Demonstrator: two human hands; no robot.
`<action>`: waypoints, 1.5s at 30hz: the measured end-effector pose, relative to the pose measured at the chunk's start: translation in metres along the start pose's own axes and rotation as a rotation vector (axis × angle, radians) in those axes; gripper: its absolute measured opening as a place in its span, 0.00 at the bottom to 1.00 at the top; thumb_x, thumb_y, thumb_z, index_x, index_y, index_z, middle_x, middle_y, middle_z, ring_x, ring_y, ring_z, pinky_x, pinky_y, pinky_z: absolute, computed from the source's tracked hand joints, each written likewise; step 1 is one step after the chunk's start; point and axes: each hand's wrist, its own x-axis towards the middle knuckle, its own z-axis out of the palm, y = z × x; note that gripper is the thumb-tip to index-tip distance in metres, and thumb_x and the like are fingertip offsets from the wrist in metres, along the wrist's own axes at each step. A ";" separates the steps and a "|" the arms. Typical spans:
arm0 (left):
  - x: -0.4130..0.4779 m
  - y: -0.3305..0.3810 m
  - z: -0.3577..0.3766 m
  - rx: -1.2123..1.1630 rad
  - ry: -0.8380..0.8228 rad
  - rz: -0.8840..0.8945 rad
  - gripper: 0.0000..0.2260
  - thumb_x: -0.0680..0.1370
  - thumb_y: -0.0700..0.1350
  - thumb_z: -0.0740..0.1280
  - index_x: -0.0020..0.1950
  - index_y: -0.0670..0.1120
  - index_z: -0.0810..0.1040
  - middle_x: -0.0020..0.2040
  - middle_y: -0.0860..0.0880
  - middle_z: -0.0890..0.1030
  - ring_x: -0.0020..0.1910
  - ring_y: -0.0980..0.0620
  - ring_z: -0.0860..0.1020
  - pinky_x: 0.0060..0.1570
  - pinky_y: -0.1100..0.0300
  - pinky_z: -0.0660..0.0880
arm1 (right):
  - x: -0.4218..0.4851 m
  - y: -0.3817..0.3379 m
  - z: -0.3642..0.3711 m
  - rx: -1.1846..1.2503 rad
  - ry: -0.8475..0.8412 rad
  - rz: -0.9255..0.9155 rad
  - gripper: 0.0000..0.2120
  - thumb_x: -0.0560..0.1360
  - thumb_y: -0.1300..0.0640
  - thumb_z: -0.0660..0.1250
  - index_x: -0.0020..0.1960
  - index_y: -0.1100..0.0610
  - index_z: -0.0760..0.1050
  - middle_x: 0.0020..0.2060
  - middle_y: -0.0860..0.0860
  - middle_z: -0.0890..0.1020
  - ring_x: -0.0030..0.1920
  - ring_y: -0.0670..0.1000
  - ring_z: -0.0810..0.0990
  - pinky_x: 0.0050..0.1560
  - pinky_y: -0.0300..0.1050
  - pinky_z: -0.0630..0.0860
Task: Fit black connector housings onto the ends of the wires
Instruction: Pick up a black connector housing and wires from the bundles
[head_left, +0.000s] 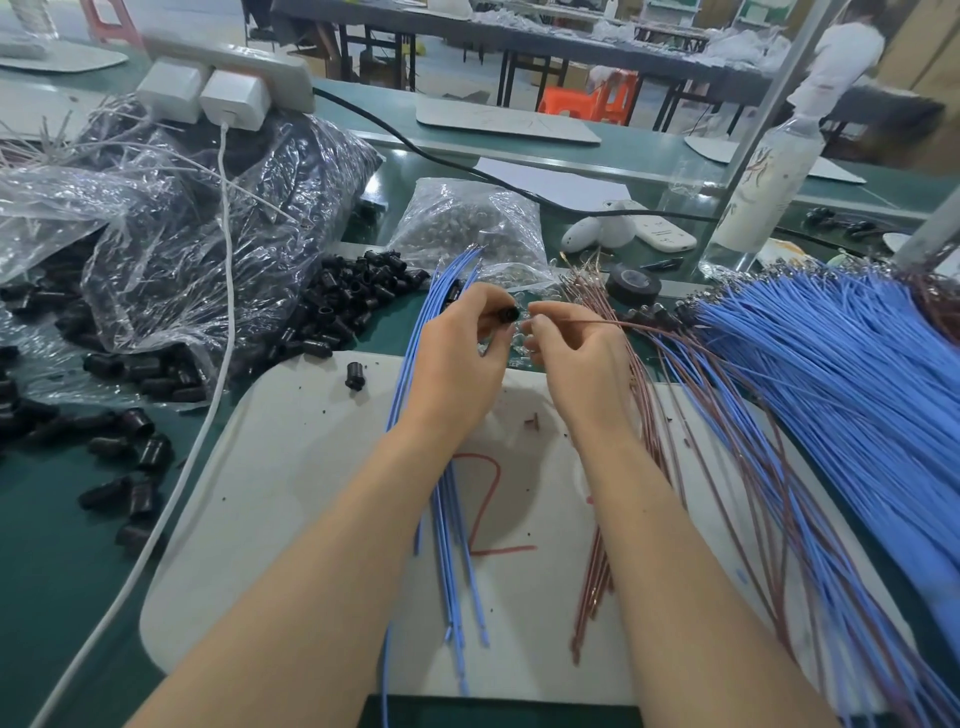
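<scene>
Your left hand (462, 345) pinches a black housing (510, 315). Your right hand (571, 353) pinches a brown wire (639, 324), its tip just right of the housing.

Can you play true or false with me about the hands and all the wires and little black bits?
1. The left hand holds a black housing. True.
2. The right hand pinches a blue wire. False: it pinches a brown wire.
3. A lone black housing lies on the white board. True.
4. The mark drawn on the board is green. False: it is a red mark.
5. The roll of black tape sits on the white board. False: it lies on the green table, beyond the board's far edge.
</scene>
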 end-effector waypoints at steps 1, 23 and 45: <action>0.000 0.000 0.000 0.000 -0.004 0.001 0.08 0.75 0.33 0.65 0.49 0.45 0.76 0.44 0.52 0.80 0.45 0.55 0.80 0.50 0.70 0.74 | -0.001 -0.001 0.000 -0.001 -0.010 -0.024 0.07 0.75 0.60 0.66 0.45 0.49 0.80 0.41 0.49 0.84 0.45 0.49 0.83 0.54 0.53 0.78; 0.014 -0.004 -0.010 -0.858 -0.032 -0.698 0.02 0.76 0.39 0.68 0.45 0.44 0.76 0.36 0.49 0.77 0.33 0.57 0.74 0.35 0.68 0.75 | 0.000 0.003 0.001 -0.003 -0.130 -0.039 0.06 0.77 0.57 0.67 0.49 0.56 0.81 0.40 0.46 0.83 0.45 0.46 0.82 0.52 0.47 0.79; 0.015 -0.007 -0.017 -0.616 0.142 -0.615 0.04 0.76 0.41 0.69 0.45 0.47 0.75 0.38 0.51 0.78 0.34 0.58 0.75 0.39 0.65 0.74 | -0.002 0.001 0.001 -0.231 -0.059 -0.044 0.07 0.77 0.57 0.63 0.45 0.56 0.79 0.35 0.46 0.80 0.38 0.43 0.76 0.40 0.31 0.70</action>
